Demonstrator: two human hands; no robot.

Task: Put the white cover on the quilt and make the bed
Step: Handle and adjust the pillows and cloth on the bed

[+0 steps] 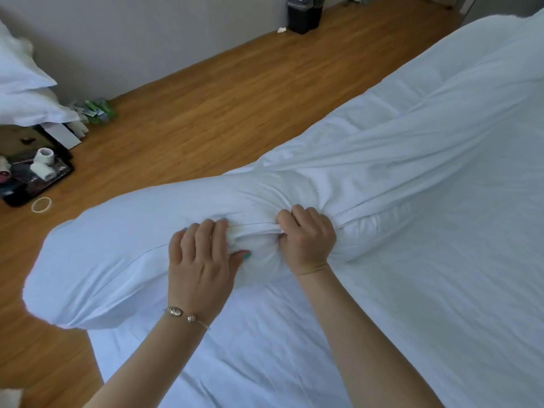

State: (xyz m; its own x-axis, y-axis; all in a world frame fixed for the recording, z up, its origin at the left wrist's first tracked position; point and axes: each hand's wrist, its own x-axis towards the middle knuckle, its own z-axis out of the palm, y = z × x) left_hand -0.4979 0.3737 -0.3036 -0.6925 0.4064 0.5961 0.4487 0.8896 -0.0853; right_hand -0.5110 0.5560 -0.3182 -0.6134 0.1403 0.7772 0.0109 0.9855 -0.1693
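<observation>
The white cover [123, 260] is wrapped around the quilt and lies bunched across the bed [265, 363], its stuffed end hanging past the bed's left edge over the floor. A thin seam line runs along the cover. My left hand [203, 257] grips a gathered fold of the cover at the seam, fingers over the top and thumb underneath. My right hand [307, 240] is fisted tightly around the bunched cover just to the right, where the fabric puckers. The rest of the covered quilt [441, 142] spreads toward the far right.
Wooden floor [191, 113] lies left of the bed. White pillows [20, 83] are piled at the far left above a black tray [35, 175] with cups and small items. A rubber ring [41, 205] lies on the floor. A black bin [304, 13] stands by the wall.
</observation>
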